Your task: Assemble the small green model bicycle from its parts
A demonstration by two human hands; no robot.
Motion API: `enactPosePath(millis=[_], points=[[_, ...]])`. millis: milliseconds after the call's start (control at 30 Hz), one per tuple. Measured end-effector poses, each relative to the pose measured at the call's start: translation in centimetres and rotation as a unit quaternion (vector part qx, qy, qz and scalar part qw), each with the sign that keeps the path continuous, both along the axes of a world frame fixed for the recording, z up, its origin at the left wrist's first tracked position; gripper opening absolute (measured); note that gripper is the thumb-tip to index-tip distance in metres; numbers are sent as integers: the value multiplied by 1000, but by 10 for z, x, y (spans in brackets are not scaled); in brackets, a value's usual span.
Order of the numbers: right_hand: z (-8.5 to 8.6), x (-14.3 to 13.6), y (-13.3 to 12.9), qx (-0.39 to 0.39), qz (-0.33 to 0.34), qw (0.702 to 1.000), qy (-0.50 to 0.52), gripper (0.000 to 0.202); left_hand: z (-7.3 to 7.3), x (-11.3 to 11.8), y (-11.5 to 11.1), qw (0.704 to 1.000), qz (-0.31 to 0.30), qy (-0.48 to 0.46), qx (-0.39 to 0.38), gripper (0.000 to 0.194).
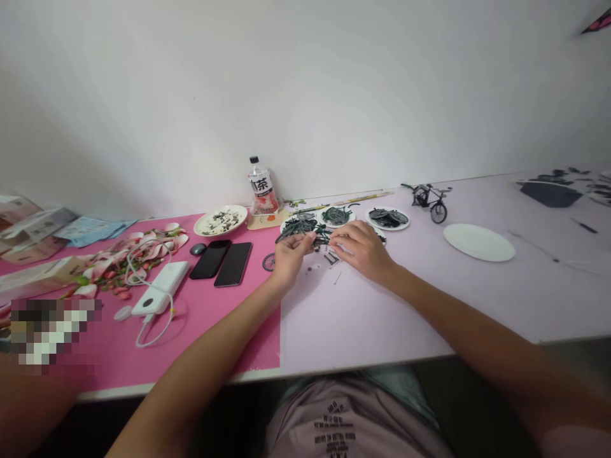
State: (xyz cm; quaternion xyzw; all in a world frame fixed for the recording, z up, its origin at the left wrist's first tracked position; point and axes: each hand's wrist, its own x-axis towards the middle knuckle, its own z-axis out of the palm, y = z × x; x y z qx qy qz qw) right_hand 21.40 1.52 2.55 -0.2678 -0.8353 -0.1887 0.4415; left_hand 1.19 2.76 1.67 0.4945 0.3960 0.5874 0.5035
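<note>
On the near side of the left hand (292, 256) and the right hand (363, 251), the pale table (344, 327) gives wide room. Behind them, small filled plates (407, 223) block a low path. A hand can pass between the right hand and the white plate (479, 243); the bicycle (432, 201) stands behind this gap.

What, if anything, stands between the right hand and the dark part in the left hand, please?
Nothing visible stands between them: the right hand is close beside the dark part, which the left hand pinches. The plates of parts lie beyond both hands.
</note>
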Motion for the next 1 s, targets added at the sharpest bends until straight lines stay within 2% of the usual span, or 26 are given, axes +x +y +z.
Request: enactPosePath(millis=[133, 367, 467, 700, 1000], points=[[5, 3, -2, 59, -8, 998, 19, 13, 11, 1, -6, 1000, -4, -5, -3, 49], [7, 5, 0, 104, 2, 994, 39, 16, 12, 1, -8, 999, -29, -27, -27, 48], [7, 5, -1, 78, 0, 996, 35, 14, 12, 1, -8, 998, -33, -35, -36, 47], [2, 7, 0, -37, 5, 998, 55, 14, 12, 2, -11, 999, -19, -16, -39, 48], [3, 9, 1, -46, 17, 997, 57, 16, 11, 4, -16, 999, 7, -16, -37, 50]])
